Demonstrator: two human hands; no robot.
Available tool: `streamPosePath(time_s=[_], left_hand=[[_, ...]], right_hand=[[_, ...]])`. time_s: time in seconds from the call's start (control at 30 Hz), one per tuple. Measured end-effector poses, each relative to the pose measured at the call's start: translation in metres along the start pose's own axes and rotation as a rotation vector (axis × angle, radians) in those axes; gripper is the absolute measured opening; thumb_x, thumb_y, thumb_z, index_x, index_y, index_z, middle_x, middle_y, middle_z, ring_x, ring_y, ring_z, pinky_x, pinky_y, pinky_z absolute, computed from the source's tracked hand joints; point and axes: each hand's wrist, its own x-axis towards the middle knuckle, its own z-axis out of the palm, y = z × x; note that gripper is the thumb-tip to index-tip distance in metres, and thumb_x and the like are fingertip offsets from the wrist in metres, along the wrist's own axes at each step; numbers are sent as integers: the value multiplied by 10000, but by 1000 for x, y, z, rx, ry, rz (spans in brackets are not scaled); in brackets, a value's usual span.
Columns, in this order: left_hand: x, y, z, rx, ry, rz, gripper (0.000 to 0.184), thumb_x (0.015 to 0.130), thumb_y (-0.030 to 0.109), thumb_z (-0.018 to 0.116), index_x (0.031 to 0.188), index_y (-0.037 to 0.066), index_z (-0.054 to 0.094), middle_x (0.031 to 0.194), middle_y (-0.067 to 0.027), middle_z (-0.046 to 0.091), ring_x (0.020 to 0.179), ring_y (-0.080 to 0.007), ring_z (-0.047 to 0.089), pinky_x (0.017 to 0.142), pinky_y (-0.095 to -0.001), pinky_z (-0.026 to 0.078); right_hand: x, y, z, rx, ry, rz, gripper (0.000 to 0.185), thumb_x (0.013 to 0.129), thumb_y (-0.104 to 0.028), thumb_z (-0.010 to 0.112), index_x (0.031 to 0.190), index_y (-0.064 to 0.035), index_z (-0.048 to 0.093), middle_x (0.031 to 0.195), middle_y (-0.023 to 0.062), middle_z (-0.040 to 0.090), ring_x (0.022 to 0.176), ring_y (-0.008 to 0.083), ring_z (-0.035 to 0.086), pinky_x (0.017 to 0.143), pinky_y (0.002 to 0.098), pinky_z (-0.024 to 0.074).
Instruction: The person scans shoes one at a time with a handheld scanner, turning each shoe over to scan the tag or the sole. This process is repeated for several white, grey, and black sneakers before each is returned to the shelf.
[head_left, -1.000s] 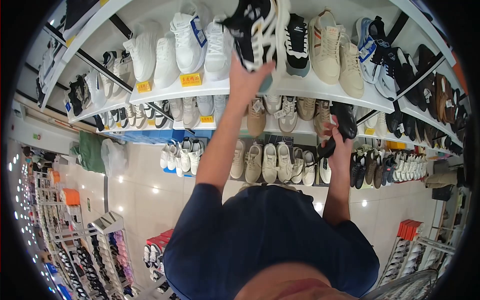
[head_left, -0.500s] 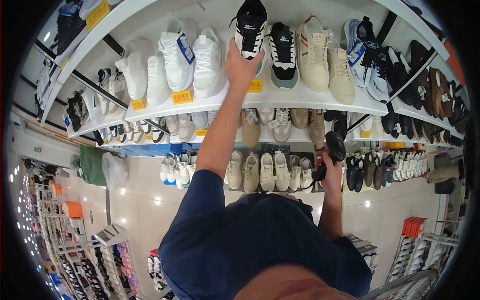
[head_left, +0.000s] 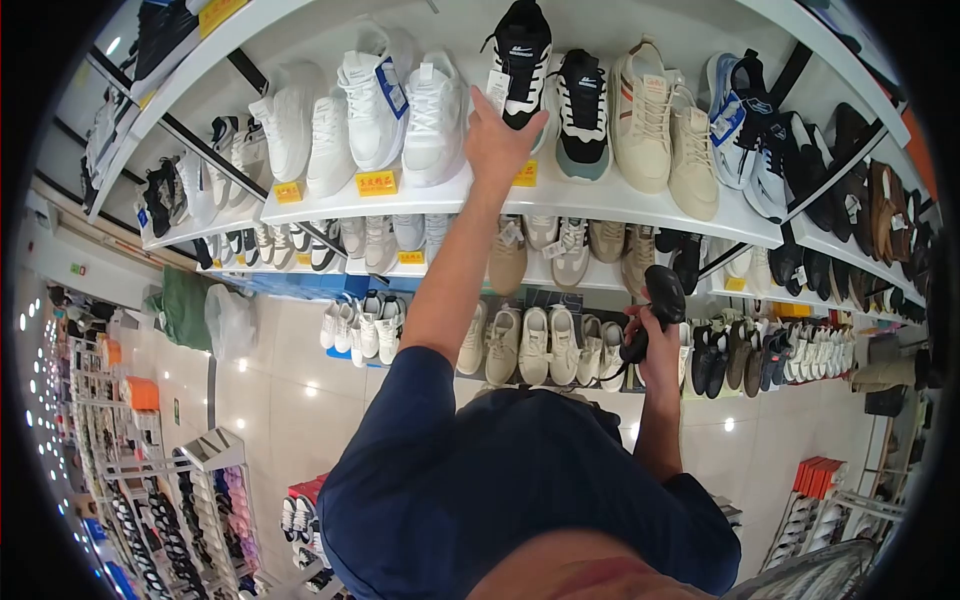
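Observation:
My left hand [head_left: 499, 143] reaches up to the shelf and lies over the toe of a black-and-white lace-up sneaker [head_left: 524, 65]. Its thumb and fingers are on either side of the shoe front, which the hand partly hides. A white tag [head_left: 497, 90] hangs at the sneaker's side by the fingertips. The matching sneaker [head_left: 582, 110], with a grey-green toe, stands just to the right. Lower down, my right hand [head_left: 655, 340] is wrapped around the handle of a black handheld scanner [head_left: 664, 295], its rounded head pointing up.
White sneakers [head_left: 432, 120] stand left on the white shelf [head_left: 400, 200], beige ones [head_left: 645, 120] right. Yellow price labels [head_left: 377, 183] line its edge. Lower shelves hold more shoes [head_left: 535, 340]. Behind me are shoe racks [head_left: 215, 450], and a green covering [head_left: 185, 310] is at left.
The view has shifted, so the shelf and shoes appear slightly farther right. My left hand sits a little farther left on the sneaker, thumb spread wider. My right hand still holds the scanner.

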Motion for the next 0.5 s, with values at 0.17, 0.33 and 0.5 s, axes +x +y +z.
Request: streamPosePath(time_s=[0.17,0.33,0.5], left_hand=[[-18,-1,-17,-187,71,104,1006,738,437,823,1441,-94,338,1246,-311,551,1171,-433,537,1002,-480,423],[-27,-34,-69,32,301,157,804,750,322,821,1353,-75,467,1233,-292,554,1156,-424,521,1000,-499,403],[-22,-87,-77,143,237,17,805,731,295,829,1358,-60,471,1221,-292,547,1128,-449,511,1005,-504,390]], right_hand=[[1,0,2,-3,-14,12,407,967,-100,576,1359,-24,496,989,142,653,662,127,583,535,264,470],[1,3,1,-28,-29,13,409,964,-102,579,1357,-21,496,980,144,657,649,128,579,528,262,465],[4,11,3,-54,-42,34,408,963,-106,586,1353,-19,502,976,145,660,646,130,579,525,264,462]])
